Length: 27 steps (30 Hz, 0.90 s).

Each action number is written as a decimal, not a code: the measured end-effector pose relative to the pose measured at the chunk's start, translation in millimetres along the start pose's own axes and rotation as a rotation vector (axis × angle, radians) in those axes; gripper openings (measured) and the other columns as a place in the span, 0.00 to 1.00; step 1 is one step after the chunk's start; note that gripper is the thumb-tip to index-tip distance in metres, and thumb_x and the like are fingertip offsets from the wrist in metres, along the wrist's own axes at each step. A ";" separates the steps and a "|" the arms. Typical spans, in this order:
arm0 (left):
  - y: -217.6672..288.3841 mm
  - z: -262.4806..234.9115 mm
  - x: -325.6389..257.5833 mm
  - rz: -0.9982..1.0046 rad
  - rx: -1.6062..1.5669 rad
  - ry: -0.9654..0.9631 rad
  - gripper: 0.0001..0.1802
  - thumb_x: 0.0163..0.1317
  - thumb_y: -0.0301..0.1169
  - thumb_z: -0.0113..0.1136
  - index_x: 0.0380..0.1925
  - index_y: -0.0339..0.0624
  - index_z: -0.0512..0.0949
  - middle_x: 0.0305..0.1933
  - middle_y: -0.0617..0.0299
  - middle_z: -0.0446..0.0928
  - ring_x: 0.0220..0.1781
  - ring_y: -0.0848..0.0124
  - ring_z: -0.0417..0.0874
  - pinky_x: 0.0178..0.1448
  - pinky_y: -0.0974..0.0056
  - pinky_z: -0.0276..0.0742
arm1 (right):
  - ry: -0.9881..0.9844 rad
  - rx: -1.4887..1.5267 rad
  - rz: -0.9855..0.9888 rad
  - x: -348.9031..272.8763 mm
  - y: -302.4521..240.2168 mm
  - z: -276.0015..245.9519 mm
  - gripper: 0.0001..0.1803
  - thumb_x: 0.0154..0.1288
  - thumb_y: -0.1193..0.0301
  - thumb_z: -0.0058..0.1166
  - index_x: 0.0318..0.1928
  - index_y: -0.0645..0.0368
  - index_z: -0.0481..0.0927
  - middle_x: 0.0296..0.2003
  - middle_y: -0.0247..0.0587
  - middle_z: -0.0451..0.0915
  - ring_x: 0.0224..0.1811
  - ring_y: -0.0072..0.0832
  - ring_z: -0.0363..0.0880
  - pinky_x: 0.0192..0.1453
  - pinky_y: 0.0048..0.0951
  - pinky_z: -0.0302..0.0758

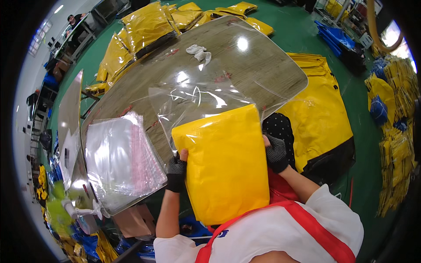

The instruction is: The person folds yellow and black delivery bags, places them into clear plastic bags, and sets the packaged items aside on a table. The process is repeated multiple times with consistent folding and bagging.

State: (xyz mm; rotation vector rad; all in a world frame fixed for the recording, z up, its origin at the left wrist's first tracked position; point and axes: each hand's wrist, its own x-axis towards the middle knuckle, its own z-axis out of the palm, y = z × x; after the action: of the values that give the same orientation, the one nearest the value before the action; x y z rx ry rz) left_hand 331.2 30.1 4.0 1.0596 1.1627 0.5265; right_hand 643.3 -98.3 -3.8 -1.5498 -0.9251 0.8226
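Note:
In front of my body lies a flat, folded piece of smooth yellow material [221,162], roughly rectangular. Its far end is at a clear plastic bag [197,96], which spreads beyond it over the table; how deep it sits inside I cannot tell. My left hand [177,172], in a dark fingerless glove, is closed on the left edge, thumb on top. My right hand [277,152], gloved alike, grips the right edge near the far corner, its fingers partly hidden beneath. Left of my left hand is a stack of clear plastic bags [116,153].
The table [254,65] has a wood-grain top and carries a crumpled white cloth [199,53]. Wrapped yellow packages [149,28] are piled beyond it. At right lies a large yellow bag [318,118] with a black end. A small white fan [81,209] stands at lower left.

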 end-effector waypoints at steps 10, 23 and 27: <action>-40.6 -5.8 -45.8 0.061 -0.093 -0.027 0.31 0.67 0.49 0.49 0.61 0.36 0.63 0.49 0.58 0.76 0.50 0.68 0.75 0.56 0.67 0.69 | -0.346 -0.599 -0.230 12.4 -18.3 -52.2 0.18 0.66 0.60 0.44 0.32 0.61 0.78 0.26 0.54 0.77 0.31 0.48 0.77 0.36 0.37 0.74; -73.2 8.9 -127.0 0.016 -0.333 -0.191 0.43 0.54 0.49 0.66 0.64 0.41 0.60 0.63 0.57 0.67 0.62 0.62 0.70 0.65 0.58 0.66 | -0.603 0.256 0.161 -97.9 -11.6 -21.5 0.42 0.56 0.63 0.65 0.67 0.59 0.59 0.64 0.41 0.64 0.68 0.29 0.58 0.70 0.31 0.55; -85.4 41.7 -139.4 0.102 -0.366 -0.059 0.41 0.50 0.47 0.70 0.61 0.40 0.65 0.60 0.57 0.71 0.58 0.62 0.74 0.60 0.58 0.71 | -0.308 -0.143 0.034 -122.6 -26.5 -22.4 0.29 0.56 0.58 0.64 0.53 0.63 0.73 0.48 0.53 0.76 0.50 0.40 0.75 0.54 0.31 0.70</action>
State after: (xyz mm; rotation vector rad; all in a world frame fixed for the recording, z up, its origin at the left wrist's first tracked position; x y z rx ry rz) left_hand 305.3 -136.5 -3.5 0.8141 0.9201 0.7515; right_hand 603.9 -215.0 29.2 -1.5905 -1.2048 1.0592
